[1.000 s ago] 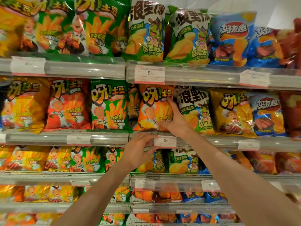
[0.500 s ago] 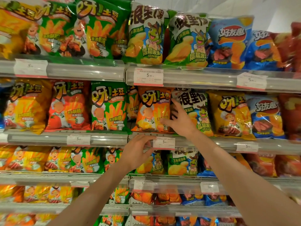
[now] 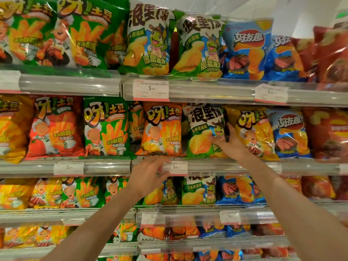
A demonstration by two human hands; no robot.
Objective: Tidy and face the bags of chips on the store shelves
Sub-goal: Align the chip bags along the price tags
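Observation:
Rows of chip bags stand on the store shelves. On the second shelf, an orange bag (image 3: 162, 129) stands beside a green-and-white bag (image 3: 202, 136), then a yellow bag (image 3: 252, 132). My right hand (image 3: 232, 145) grips the green-and-white bag at its right edge: the thumb lies across its front and the fingers reach into the gap by the yellow bag. Below the orange bag, my left hand (image 3: 150, 173) holds the shelf's front rail (image 3: 216, 166), fingers over the top and thumb under, next to a price tag (image 3: 176, 167).
A green bag (image 3: 106, 127), a red bag (image 3: 56, 129) and a blue bag (image 3: 290, 132) share the same shelf. Packed shelves run above and below, with plastic rails and price tags (image 3: 150, 90) jutting along their front edges. A small gap lies left of the orange bag.
My right hand has moved right, from the seam between the orange and green-and-white bags to the green-and-white bag's right edge. The left hand has stayed on the rail.

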